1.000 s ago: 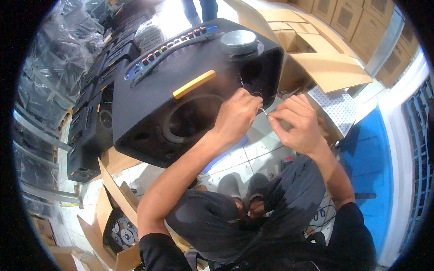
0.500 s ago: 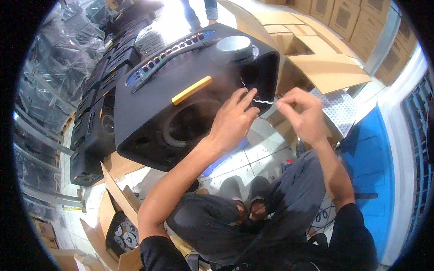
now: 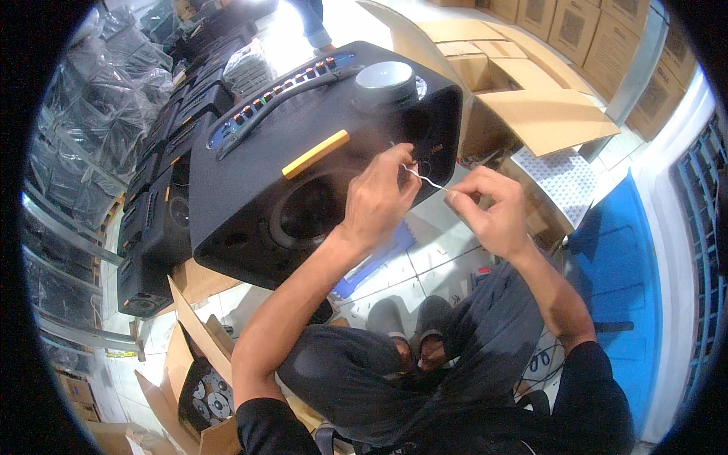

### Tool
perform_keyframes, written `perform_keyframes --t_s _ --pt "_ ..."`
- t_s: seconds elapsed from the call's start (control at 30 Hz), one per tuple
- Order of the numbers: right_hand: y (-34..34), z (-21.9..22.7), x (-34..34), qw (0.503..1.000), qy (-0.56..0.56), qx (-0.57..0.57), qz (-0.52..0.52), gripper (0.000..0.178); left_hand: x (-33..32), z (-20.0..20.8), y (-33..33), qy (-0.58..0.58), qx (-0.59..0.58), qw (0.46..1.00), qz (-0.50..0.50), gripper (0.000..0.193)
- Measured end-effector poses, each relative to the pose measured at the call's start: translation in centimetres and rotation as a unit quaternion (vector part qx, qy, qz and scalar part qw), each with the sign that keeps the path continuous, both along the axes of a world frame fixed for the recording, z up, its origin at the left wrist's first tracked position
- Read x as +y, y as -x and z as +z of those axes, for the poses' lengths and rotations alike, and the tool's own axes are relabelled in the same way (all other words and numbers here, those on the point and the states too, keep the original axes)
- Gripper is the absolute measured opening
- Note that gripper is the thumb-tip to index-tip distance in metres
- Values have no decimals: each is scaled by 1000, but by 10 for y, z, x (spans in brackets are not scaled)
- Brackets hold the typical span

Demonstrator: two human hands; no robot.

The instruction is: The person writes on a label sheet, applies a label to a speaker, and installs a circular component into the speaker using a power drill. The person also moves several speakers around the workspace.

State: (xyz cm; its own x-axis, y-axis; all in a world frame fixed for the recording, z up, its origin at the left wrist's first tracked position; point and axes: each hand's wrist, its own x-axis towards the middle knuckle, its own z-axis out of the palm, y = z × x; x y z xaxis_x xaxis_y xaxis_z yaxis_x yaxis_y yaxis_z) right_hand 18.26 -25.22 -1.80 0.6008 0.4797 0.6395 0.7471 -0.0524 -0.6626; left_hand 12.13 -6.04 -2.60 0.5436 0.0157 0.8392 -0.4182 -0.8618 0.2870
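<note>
A thin white twisted wire runs between my two hands in front of a large black speaker cabinet. My left hand pinches one end, close to an opening in the cabinet's front. The other end is between the thumb and fingers of my right hand, out past the cabinet's right edge. On top of the cabinet stand a round grey speaker driver and a yellow bar. Below the bar is a large round hole. A black handle lies along the control panel.
Open cardboard boxes stand at the right, beside a white perforated panel and a blue plastic board. More black speakers line the left. A box of drivers sits lower left. Another person's leg shows at the top.
My left hand's fingers have closed into a pinch on the wire. My right hand has moved slightly left and down, and the person at the top has shifted.
</note>
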Motion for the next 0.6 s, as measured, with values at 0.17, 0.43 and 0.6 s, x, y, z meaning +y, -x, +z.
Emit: perform_keyframes --t_s 0.17,0.43,0.6 --pt "-9 1 -3 996 7 91 -16 7 -4 12 5 49 95 992 -64 12" --pt "-23 -2 -8 988 -3 144 -59 11 -3 9 13 144 96 985 -28 17" --pt "-41 4 -7 969 -69 223 -83 14 3 7 14 91 33 995 -10 16"
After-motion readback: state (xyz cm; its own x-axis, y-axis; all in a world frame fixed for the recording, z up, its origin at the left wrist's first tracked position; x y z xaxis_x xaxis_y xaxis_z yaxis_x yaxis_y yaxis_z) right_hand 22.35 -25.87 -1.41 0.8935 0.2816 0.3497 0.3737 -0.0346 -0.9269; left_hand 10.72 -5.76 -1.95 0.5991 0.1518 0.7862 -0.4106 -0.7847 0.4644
